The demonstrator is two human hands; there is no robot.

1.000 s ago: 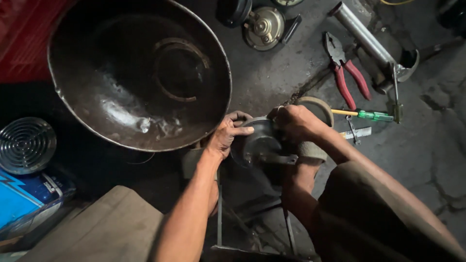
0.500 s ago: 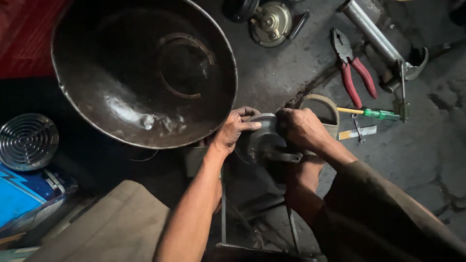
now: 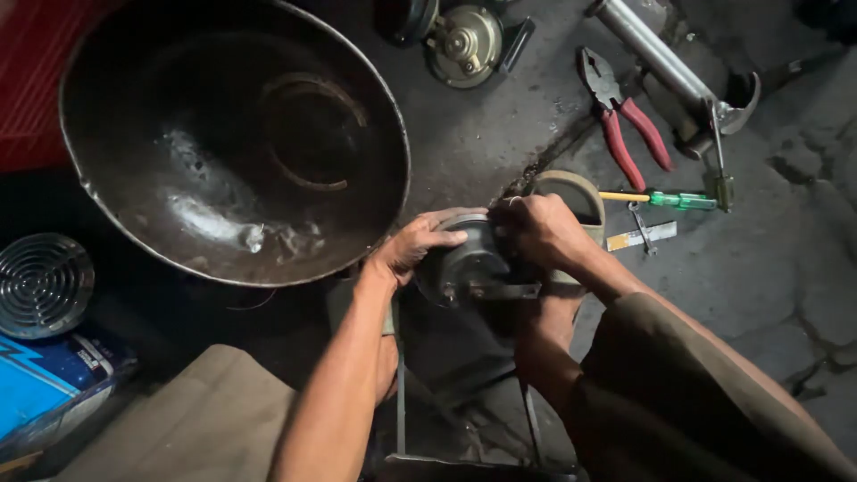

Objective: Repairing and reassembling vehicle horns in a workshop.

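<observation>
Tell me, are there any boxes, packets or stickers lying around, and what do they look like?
Blue package: bottom left corner, below the round metal grille; flat, bright blue with white and dark markings, glossy.
Small label strip: on the ground right of the right hand, under the green screwdriver; narrow, pale with a yellow end.
No screens or signs in view.

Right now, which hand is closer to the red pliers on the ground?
The right hand. It grips the round metal part just below and left of the red pliers. The left hand holds the part's far side, farther away.
</observation>
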